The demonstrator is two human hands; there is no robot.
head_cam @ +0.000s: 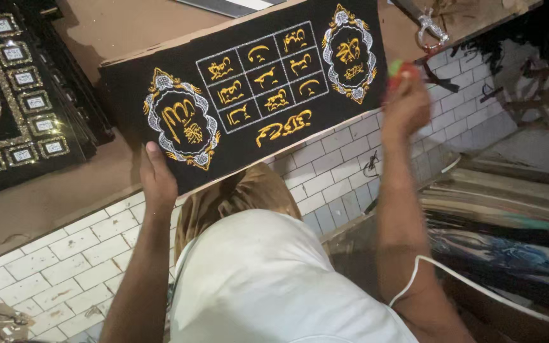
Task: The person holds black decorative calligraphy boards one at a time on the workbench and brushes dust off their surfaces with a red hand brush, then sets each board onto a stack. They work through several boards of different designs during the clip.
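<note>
A long black cloth panel (249, 95) with gold and silver embroidery lies stretched over a board, tilted across the middle of the head view. My left hand (157, 178) grips its lower left edge, thumb on the black cloth. At the panel's right end, my right hand (405, 105) is closed around a small red and green object (396, 68), blurred by motion; what the object is cannot be told.
A brown table (115, 28) carries a second black embroidered piece (14, 95) at the left. A metal tool (428, 25) lies at the top right. White tiled floor (65, 254) shows below. Stacked frames and boards (497, 209) fill the right side.
</note>
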